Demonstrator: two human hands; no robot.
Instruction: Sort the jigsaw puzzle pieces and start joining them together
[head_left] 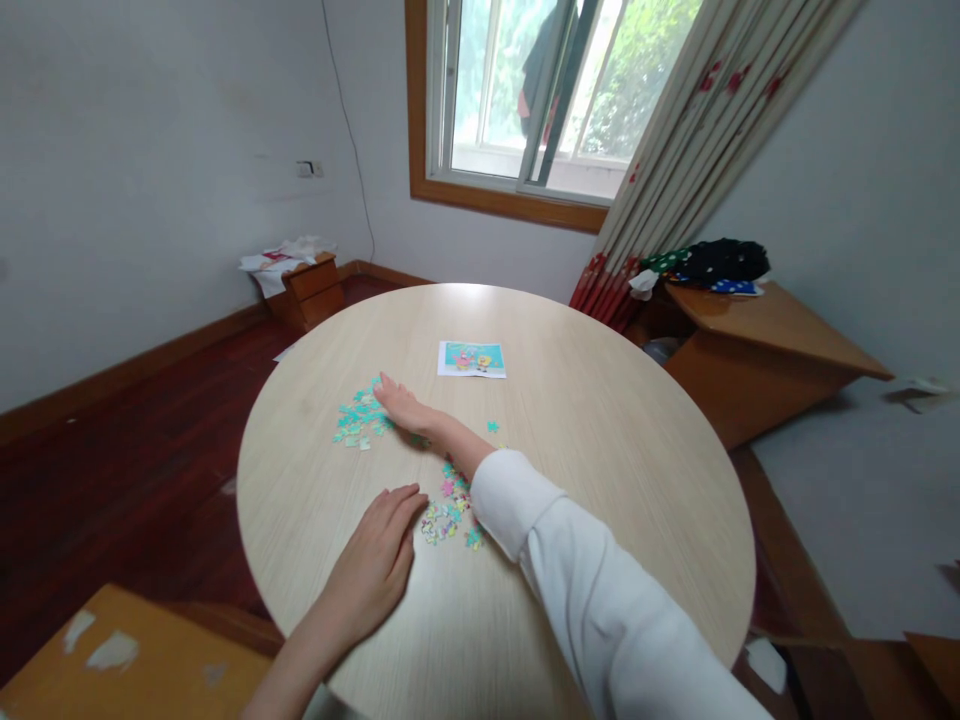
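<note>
Head view: a round tabletop (pixel 600 470) of pale wood fills the middle. The right hand (pixel 401 405), on an arm in a white sleeve (pixel 570 580), reaches out toward 11 o'clock and lies flat, fingers stretched and close together, palm down on the edge of a scatter of teal pieces (pixel 358 422). Whether it pinches a piece underneath cannot be told. The left hand (pixel 375 565) rests palm down nearer the body, at about 7 o'clock on the tabletop, fingers loosely together and pointing toward 1 o'clock; it holds nothing that shows. Just beside its fingertips, at its 2 o'clock, lies a heap of mixed pieces (pixel 448 512) in pink, yellow and teal, partly under the right forearm. A single teal piece (pixel 493 427) lies apart, right of the forearm. At 12 o'clock on the tabletop sits a picture card (pixel 472 359), well apart from both hands. Beyond the tabletop: a window (pixel 540 100) with a curtain (pixel 690 150) at 1 o'clock, a small cabinet (pixel 311 288) at 10 o'clock, and a wooden desk (pixel 757 340) at 3 o'clock.
</note>
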